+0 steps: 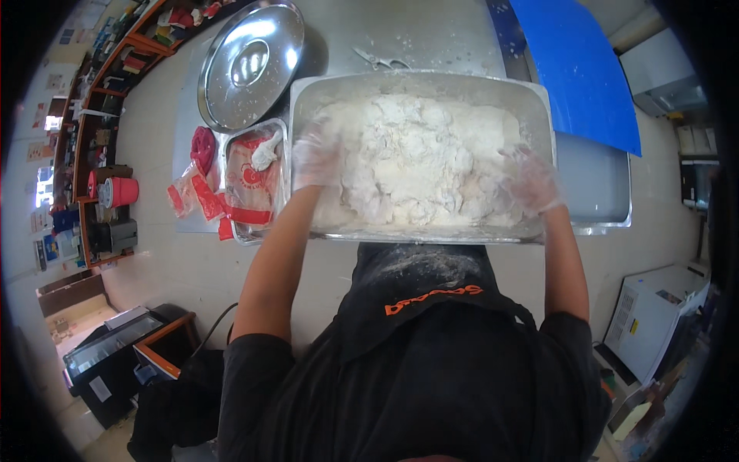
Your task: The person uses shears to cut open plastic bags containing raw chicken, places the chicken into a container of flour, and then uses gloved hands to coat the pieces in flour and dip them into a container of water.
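A large steel tub [416, 83] holds lumpy white flour [416, 165], probably with pieces coated in it. My left hand [315, 158], in a clear plastic glove, is at the tub's left end, its fingers smeared by motion. At the right end, my right hand [530, 179], gloved the same way, hangs over the flour with fingers loosely apart, slightly blurred. Left of the tub, a smaller steel tray [280, 140] contains red-and-clear plastic packaging [250, 181] and a small white lump. More torn packaging [202, 192] and a pink bag [202, 146] lie beside it.
A round steel lid [250, 65] and scissors [377, 58] lie on the steel table [350, 27]. A blue board [577, 77] covers part of another steel container [589, 189]. Shelves [131, 54] line the left; white appliances [647, 319] stand right, a black one [112, 385] lower left.
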A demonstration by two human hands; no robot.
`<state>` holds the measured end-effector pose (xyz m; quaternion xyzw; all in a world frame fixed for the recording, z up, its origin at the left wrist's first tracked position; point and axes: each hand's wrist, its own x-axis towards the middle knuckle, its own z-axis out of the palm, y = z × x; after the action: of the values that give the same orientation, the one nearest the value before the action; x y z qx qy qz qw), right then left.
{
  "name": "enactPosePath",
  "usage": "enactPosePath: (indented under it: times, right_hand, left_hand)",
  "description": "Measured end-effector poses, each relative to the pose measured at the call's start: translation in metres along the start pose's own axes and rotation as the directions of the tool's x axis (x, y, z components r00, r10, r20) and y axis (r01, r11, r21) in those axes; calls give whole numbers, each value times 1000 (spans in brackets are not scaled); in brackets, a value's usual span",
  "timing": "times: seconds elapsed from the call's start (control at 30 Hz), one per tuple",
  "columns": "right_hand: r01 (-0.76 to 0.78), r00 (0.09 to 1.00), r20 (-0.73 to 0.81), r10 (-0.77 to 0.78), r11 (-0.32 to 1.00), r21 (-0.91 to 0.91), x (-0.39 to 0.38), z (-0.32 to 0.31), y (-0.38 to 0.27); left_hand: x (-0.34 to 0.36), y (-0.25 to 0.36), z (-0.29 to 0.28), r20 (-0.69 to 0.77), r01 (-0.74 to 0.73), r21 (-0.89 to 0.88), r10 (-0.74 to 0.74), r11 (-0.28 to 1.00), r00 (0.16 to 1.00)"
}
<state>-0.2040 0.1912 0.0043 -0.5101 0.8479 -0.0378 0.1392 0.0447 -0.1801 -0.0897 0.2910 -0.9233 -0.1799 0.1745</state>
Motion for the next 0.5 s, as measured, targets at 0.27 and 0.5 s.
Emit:
enactPosePath:
  times: [0.27,0.5]
  right_hand:
    - [142,899,-388,201,705,695,-91,46,34]
    - [294,859,-500,111,692,660,-77,26,22]
  left_hand:
    - [19,15,88,348,-263,498,87,826,933]
    - [32,-23,183,489,-214,-110,240,971,839]
